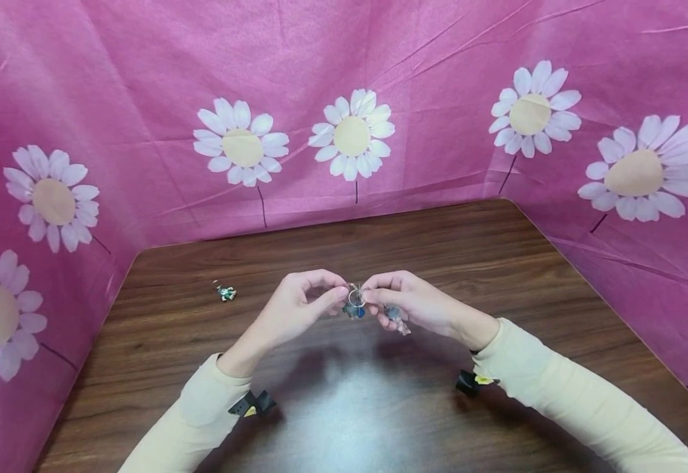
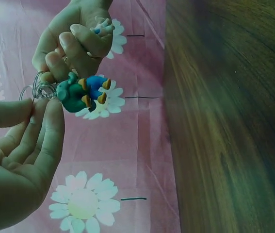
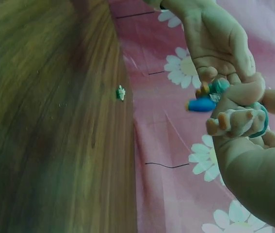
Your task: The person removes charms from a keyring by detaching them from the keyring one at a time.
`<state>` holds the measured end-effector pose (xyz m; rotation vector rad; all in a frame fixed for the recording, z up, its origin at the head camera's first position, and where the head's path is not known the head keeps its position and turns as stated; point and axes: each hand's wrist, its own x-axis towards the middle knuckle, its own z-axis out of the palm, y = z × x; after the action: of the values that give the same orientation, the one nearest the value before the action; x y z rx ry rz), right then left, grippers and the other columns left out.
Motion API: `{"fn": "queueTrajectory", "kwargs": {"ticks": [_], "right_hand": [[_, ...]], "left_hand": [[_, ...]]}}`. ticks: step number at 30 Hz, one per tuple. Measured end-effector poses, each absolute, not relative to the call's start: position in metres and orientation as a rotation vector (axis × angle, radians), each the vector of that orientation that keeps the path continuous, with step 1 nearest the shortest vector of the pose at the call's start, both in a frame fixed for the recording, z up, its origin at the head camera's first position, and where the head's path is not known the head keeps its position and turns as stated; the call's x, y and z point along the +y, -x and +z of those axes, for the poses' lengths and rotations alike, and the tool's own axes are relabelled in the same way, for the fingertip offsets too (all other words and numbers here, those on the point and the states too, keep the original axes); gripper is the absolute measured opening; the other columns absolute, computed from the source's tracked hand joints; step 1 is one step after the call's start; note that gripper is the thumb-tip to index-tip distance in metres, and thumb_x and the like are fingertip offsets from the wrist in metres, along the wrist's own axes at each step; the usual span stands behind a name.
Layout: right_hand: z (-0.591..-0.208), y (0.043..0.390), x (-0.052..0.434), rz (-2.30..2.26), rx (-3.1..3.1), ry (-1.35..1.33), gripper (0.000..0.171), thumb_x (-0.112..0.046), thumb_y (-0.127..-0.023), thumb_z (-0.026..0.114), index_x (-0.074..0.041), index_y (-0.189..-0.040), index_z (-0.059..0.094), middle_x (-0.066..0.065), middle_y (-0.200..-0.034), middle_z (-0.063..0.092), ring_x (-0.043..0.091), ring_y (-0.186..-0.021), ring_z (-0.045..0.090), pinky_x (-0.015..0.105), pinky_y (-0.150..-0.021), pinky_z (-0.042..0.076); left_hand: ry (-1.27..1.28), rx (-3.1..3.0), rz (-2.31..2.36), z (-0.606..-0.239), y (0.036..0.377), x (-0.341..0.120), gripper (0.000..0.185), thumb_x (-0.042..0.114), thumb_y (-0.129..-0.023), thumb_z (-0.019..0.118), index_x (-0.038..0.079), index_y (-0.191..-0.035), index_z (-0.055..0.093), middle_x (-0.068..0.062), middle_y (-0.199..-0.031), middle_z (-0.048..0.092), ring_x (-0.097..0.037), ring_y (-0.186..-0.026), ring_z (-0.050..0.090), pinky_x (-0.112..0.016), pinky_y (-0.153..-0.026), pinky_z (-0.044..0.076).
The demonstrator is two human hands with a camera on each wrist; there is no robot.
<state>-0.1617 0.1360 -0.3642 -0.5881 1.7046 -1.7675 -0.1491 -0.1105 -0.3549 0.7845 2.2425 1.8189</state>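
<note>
Two hands, the left hand (image 1: 297, 309) and the right hand (image 1: 415, 303), meet over one metal key ring (image 1: 355, 295). Three small figurine charms show: a green-and-blue one (image 2: 83, 92), a pale one (image 3: 234, 121) (held in the right palm), and a loose one (image 1: 226, 292) on the single table (image 1: 497, 263).

right hand (image 3: 253, 160): filling the lower right corner; its fingers are curling round a pale little figure (image 3: 234, 121) with orange feet
left hand (image 3: 215, 43): reaching in from the top, palm facing the camera, fingertips meeting the right hand
green and blue figure (image 3: 206, 99): hanging between the two hands, touching both; its blue end is pointing left
surface (image 3: 45, 121): dark wood grain running along the left half
small green piece (image 3: 121, 92): lying at the far edge of the surface, well apart from the hands
pink cloth (image 3: 166, 145): standing behind, printed with white daisies
</note>
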Motion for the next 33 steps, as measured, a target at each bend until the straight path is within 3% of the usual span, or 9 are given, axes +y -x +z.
{"fn": "queueTrajectory", "kwargs": {"ticks": [9,20,25,33], "right_hand": [[-0.3614,0.1622,0.1355,-1.566,1.831,0.712,0.021,-0.02,-0.103,0.06,0.001,-0.107,0.065,0.006,-0.07,0.057,0.012,-0.053,0.049,0.022,-0.04,0.038],[-0.3648,0.1589,0.1326,-1.667,1.924,0.637,0.022,-0.022,-0.103,0.063,0.0,-0.106,0.065,0.013,-0.08,0.065,0.015,-0.058,0.062,0.022,-0.04,0.042],[-0.366,0.1571,0.1301,-1.68,1.943,0.683,0.019,-0.02,-0.104,0.061,-0.001,-0.105,0.065,0.013,-0.079,0.065,0.013,-0.058,0.06,0.022,-0.04,0.043],[-0.3656,0.1543,0.1266,-1.673,1.988,0.736,0.019,-0.02,-0.106,0.057,-0.002,-0.105,0.062,0.013,-0.075,0.063,0.011,-0.053,0.053,0.025,-0.037,0.04]], "left_hand": [[-0.827,2.281,1.803,-0.3593,0.1447,-0.1038,0.008,0.011,-0.1,0.065,0.006,-0.105,0.07,-0.004,-0.09,0.073,-0.022,-0.076,0.073,-0.042,-0.071,0.062],[-0.792,2.192,1.88,-0.3559,0.1457,-0.1109,0.012,0.004,-0.097,0.067,-0.004,-0.107,0.068,-0.014,-0.092,0.073,-0.023,-0.077,0.073,-0.043,-0.072,0.062],[-0.772,2.179,1.891,-0.3572,0.1463,-0.1108,0.012,0.003,-0.097,0.067,-0.004,-0.106,0.068,-0.014,-0.091,0.073,-0.023,-0.078,0.073,-0.046,-0.074,0.062],[-0.764,2.17,1.914,-0.3564,0.1457,-0.1097,0.012,0.0,-0.092,0.07,-0.005,-0.103,0.068,-0.013,-0.088,0.073,-0.03,-0.075,0.073,-0.04,-0.068,0.063]]}}
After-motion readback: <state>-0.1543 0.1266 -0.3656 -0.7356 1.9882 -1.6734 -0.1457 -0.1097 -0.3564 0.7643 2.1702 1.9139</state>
